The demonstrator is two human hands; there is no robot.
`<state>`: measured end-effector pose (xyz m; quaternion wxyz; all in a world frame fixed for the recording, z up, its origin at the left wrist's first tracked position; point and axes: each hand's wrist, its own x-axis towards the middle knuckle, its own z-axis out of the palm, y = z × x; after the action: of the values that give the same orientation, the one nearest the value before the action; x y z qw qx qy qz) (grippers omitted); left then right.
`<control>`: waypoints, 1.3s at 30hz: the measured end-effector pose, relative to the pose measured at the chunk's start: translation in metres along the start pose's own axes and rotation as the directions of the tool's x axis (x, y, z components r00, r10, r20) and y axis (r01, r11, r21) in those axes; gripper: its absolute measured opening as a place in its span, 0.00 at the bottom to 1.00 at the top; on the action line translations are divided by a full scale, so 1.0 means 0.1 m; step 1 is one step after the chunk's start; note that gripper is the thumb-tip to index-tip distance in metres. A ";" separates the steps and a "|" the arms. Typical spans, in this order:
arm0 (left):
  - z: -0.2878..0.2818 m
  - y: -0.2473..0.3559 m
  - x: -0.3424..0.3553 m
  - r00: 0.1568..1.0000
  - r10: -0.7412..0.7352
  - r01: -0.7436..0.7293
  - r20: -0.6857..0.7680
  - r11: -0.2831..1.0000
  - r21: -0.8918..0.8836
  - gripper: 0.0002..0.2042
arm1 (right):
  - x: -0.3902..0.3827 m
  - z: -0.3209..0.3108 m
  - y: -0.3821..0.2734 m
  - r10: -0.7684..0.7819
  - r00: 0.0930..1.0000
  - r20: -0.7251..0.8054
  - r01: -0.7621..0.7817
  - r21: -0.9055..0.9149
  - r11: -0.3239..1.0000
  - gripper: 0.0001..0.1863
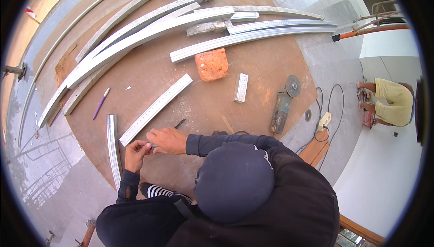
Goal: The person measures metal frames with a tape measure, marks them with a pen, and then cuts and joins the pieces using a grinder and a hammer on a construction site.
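My left hand [135, 155] and my right hand [168, 140] meet low over a brown board [212, 111], fingertips pinched together. Something small and greyish seems to sit between them, too small to name. Just beyond my right hand is a thin black pointed object [180, 123]; I cannot tell whether it lies on the board or is held. A perforated silvery metal profile [156, 110] slants away beside my hands. To the left of my left hand lies another metal profile [113, 147]. Farther left rests a purple pen-like marker [101, 103].
An orange brick [211, 65], a short metal profile piece [241, 88] and an angle grinder [285, 104] lie on the board. Long metal profiles [253, 37] and timber lengths [149, 18] lie beyond. At right are a corded power strip [324, 121] and a person in yellow shorts [392, 102].
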<state>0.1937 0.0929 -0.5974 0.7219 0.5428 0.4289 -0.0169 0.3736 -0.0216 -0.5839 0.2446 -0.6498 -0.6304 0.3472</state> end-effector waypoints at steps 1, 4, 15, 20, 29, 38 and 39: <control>-0.02 0.00 -0.01 0.998 -0.043 0.043 0.034 0.999 -0.009 0.09 | -0.01 0.02 0.00 -0.016 1.000 0.018 0.016 -0.008 1.000 0.22; -0.02 0.12 0.02 0.989 -0.129 0.129 0.069 0.992 0.009 0.08 | -0.04 -0.03 0.06 -0.104 0.989 -0.107 0.097 -0.068 0.993 0.20; -0.38 -0.21 0.15 0.999 -0.009 0.009 -0.040 1.000 0.004 0.15 | -0.01 0.10 0.45 -0.191 0.961 -0.200 0.124 -0.305 0.944 0.10; -1.13 -0.45 -0.09 0.961 -0.170 0.184 -0.217 0.982 0.046 0.20 | -0.22 -0.56 0.65 -0.183 0.912 -0.367 -0.003 -0.451 0.893 0.07; -1.04 -0.31 -0.13 0.816 0.117 0.062 -0.566 0.956 0.286 0.18 | -0.40 -1.89 1.44 -0.004 0.897 -0.441 -0.271 -0.559 0.784 0.15; -0.62 -0.15 -0.29 0.746 0.094 0.281 -0.659 0.853 0.440 0.17 | -0.24 -2.04 1.36 0.009 0.947 -0.320 -0.207 -0.593 0.778 0.14; -0.59 -0.17 -0.28 0.740 0.086 0.283 -0.667 0.859 0.426 0.17 | -0.26 -2.04 1.36 0.013 0.946 -0.323 -0.214 -0.597 0.773 0.14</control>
<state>0.1321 0.1211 -0.5950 0.3521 0.6561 0.6670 0.0273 0.6177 -0.0351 -0.5529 0.0866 -0.7761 -0.6239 0.0300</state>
